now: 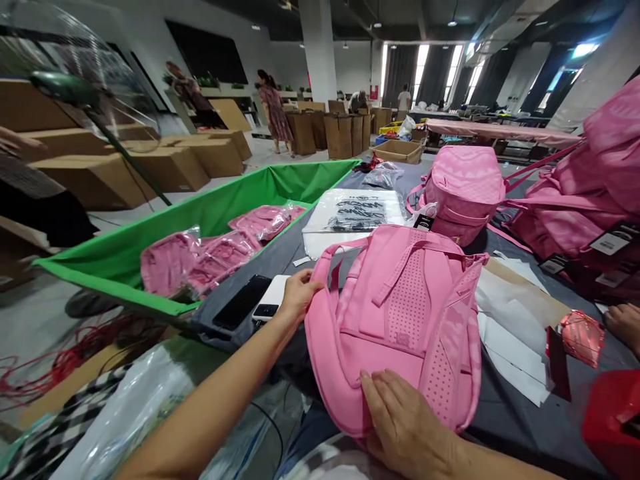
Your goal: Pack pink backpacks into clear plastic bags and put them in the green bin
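A pink backpack (395, 313) lies with its padded, perforated back panel and shoulder straps facing up, close in front of me. My left hand (299, 293) is closed in a pinch at its upper left edge, beside a strap. Over the lower edge of the bag rests my right hand (400, 413), fingers together and gripping the pink padding; part of the thumb side is hidden. Beyond the bag's top sits a white plastic-wrapped package (353, 217) with black lettering. Another pink backpack (463, 183) with a black tag stands behind it.
At left, a green fabric bin (120, 267) holds several plastic-wrapped pink bags. A black phone (243, 301) and a white device (270, 300) lie on the dark table. To the right are white papers (515, 340), piled pink backpacks (565, 193) and another person's hand (625, 327).
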Demonstrator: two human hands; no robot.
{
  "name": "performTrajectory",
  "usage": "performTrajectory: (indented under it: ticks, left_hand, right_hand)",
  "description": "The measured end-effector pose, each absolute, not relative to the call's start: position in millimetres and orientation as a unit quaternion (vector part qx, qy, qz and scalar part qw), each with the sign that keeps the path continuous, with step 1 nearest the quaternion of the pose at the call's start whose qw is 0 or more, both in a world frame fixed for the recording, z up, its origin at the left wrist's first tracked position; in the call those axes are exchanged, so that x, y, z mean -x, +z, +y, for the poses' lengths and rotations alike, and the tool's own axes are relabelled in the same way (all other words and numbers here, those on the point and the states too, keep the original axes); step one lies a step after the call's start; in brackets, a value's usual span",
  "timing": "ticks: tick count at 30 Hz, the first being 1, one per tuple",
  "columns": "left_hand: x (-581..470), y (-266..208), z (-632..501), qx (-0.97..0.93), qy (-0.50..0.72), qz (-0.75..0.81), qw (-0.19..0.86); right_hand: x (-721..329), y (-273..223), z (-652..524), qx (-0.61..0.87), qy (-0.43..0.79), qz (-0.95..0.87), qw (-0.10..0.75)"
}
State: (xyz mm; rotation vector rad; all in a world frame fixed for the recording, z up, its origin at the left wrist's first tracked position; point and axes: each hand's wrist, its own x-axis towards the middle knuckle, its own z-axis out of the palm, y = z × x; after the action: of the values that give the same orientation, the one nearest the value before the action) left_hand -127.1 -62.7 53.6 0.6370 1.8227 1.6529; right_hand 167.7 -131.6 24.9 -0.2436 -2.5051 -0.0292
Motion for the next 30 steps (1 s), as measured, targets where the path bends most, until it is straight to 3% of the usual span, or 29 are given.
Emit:
performTrajectory:
  ticks: [3, 6, 9, 11, 14, 16, 18, 23, 26, 28, 30]
  left_hand:
    - [136.2, 53.4, -69.9, -0.205, 0.62, 0.684, 0.324]
    - [143.7, 79.3, -70.6, -0.196, 0.644, 0.663, 0.328]
    - [137.2, 114.0, -60.8, -0.227, 0.689, 0.564, 0.394]
    - [125.6, 129.4, -49.3, -0.276, 0.697, 0.499, 0.434]
    - [108.5, 134.5, -24.1, -0.332, 0.655, 0.53, 0.424]
    - [102.4, 131.7, -3.0, -0.341, 0.616, 0.565, 0.429]
    - [101.1, 130.8, 18.8, -0.348, 0.588, 0.578, 0.446]
    - [115.2, 147.1, 58.1, -0.39, 0.531, 0.64, 0.396]
    - [132.2, 162.9, 66.5, -0.436, 0.48, 0.685, 0.332]
    - [143.1, 172.2, 67.4, -0.464, 0.448, 0.706, 0.292]
    - [149.6, 178.3, 66.3, -0.486, 0.428, 0.716, 0.26]
  right_hand:
    - [-172.4, 19.8, -130.4, 0.143, 0.04, -0.948, 0.28]
    - [-169.2, 29.7, -119.5, 0.237, 0.125, -0.952, 0.15]
    - [-159.7, 50.1, -91.7, 0.337, 0.285, -0.896, 0.048]
    - [-152.3, 60.5, -69.6, 0.384, 0.354, -0.851, 0.061]
    - [-140.8, 64.5, -47.0, 0.401, 0.376, -0.82, 0.16]
    - [-131.8, 62.2, -46.1, 0.352, 0.433, -0.803, 0.21]
    - [-121.7, 60.6, -56.7, 0.279, 0.502, -0.794, 0.2]
    - [-108.5, 81.0, -75.2, 0.227, 0.424, -0.873, 0.079]
    - [-115.2, 106.7, -39.7, 0.076, 0.463, -0.883, -0.017]
    - [-117.8, 119.5, 0.9, 0.068, 0.435, -0.898, 0.012]
    - [-111.6, 125.8, 46.2, 0.174, 0.335, -0.919, 0.114]
